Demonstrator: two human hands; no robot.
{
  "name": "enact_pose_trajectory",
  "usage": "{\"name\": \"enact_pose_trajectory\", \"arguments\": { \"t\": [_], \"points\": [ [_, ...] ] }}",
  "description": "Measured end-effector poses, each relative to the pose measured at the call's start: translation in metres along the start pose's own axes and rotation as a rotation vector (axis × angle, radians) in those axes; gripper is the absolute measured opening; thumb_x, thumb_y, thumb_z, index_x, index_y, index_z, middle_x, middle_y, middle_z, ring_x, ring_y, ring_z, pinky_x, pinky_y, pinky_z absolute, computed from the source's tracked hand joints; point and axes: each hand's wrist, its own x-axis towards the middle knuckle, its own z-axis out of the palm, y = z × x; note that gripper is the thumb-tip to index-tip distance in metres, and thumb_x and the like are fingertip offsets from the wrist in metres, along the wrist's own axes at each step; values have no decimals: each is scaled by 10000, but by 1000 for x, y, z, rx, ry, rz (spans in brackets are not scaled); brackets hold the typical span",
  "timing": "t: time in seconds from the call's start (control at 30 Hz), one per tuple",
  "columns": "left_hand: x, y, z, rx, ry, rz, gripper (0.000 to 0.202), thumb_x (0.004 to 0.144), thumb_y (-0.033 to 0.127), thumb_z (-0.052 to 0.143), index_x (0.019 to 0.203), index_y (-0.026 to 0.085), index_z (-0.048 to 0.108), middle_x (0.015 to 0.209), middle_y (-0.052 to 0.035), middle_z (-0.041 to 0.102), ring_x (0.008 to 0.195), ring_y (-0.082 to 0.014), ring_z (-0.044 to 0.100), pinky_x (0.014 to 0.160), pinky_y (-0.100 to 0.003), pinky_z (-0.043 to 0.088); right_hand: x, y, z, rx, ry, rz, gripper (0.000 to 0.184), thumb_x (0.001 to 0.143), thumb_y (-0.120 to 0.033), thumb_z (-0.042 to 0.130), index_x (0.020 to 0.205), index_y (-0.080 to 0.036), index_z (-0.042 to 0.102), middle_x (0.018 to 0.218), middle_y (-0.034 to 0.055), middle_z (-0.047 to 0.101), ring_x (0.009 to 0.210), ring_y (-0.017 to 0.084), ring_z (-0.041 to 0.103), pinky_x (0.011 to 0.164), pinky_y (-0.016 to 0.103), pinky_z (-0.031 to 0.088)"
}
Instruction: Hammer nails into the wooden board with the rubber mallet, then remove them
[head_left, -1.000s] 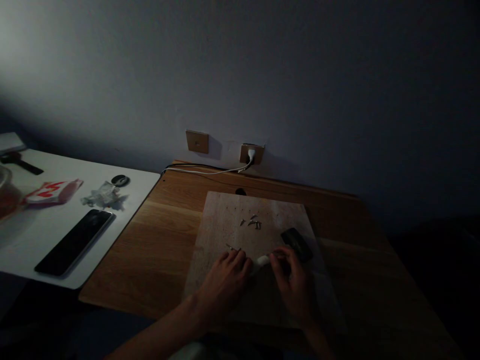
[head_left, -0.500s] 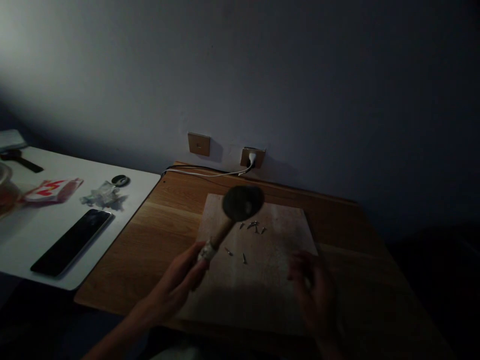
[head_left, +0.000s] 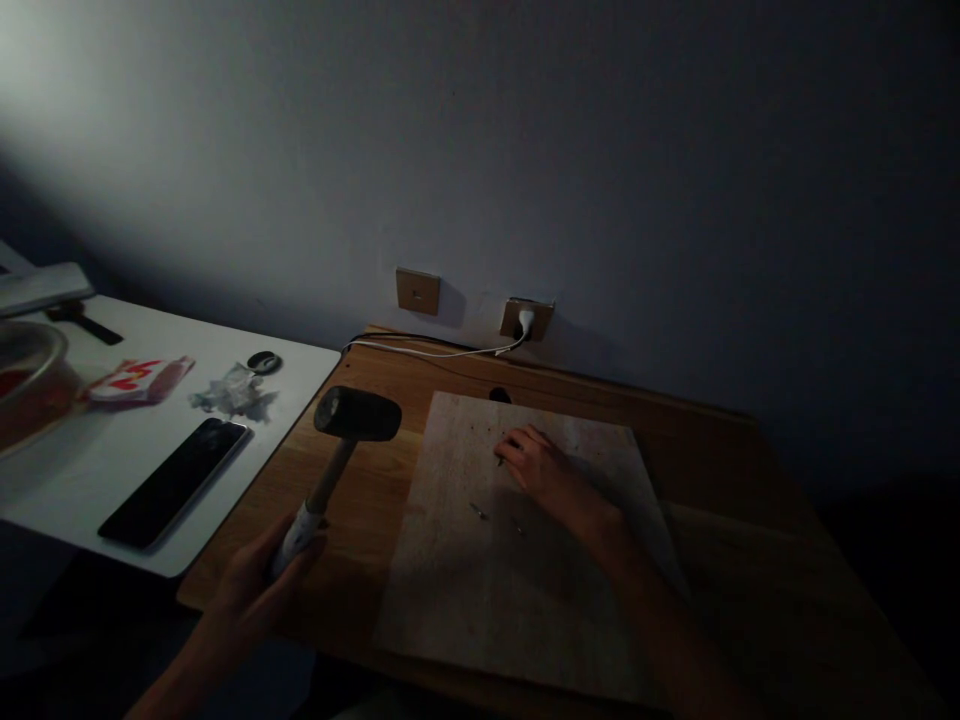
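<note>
My left hand (head_left: 259,580) is wrapped round the pale grip of a rubber mallet (head_left: 358,414), its dark head raised over the left part of the wooden table. My right hand (head_left: 534,462) reaches across the wooden board (head_left: 465,600), its fingers drawn together low over the far half. A small screw (head_left: 500,461) shows at those fingertips; other screws there are mostly hidden by the hand. Nearer to me, one screw (head_left: 478,511) and another screw (head_left: 518,526) lie loose on the board.
On the white table (head_left: 225,480) at left lie a phone (head_left: 176,482), a crumpled clear bag (head_left: 236,392), a roll of tape (head_left: 264,362), a red-and-white packet (head_left: 142,380) and a bowl (head_left: 34,385). A white cable (head_left: 435,352) runs to the wall socket (head_left: 526,320).
My left hand has carried the mallet leftward, off the board. My right hand has moved forward and left, from the board's right side onto the group of screws.
</note>
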Motion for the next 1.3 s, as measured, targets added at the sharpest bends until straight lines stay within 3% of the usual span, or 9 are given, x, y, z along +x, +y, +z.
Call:
{"name": "enact_pose_trajectory", "arguments": {
  "t": [0.1,0.23,0.4,0.67,0.87,1.1,1.3],
  "points": [
    [0,-5,1,8,51,13,621,726,776,628,934,199,721,769,-50,746,690,-234,706,580,-259,556,10,10,-3,-3,-49,-43,255,885,-22,555,892,-229,704,972,76,686,977,241,633,845,369,537],
    [2,-4,3,9,59,36,593,759,737,624,972,193,722,871,-75,773,756,-250,729,608,-260,569,25,19,-1,168,-57,0,175,923,-72,568,983,-199,673,957,47,696,875,187,666,818,317,530],
    [2,-7,6,16,53,47,574,761,725,631,973,200,725,886,-78,783,752,-252,736,606,-261,572,43,17,14,212,29,38,148,930,-102,590,958,-192,704,972,52,688,891,178,667,843,303,526],
    [0,-14,14,5,60,16,601,754,730,632,1010,196,733,871,-60,783,766,-247,736,625,-255,576,63,12,27,179,32,-4,167,905,-61,620,955,-180,724,971,68,694,908,185,682,868,309,541],
    [4,-9,16,4,27,19,526,768,678,644,958,194,722,802,-37,751,701,-217,702,589,-237,548,66,8,30,210,54,-15,206,880,-31,605,972,-180,715,988,78,717,963,205,684,911,338,541],
    [7,-1,21,26,-19,27,458,814,610,622,964,187,710,765,-25,713,687,-207,675,589,-241,527,66,6,37,292,103,126,388,856,-39,589,1214,-175,656,996,84,726,903,199,683,873,327,540],
    [17,9,30,13,-82,64,436,853,578,583,966,168,681,740,-14,652,658,-178,622,574,-231,477,58,-2,45,294,214,179,374,888,-88,553,1230,-203,651,993,90,718,947,223,674,914,353,534]
  ]
}}
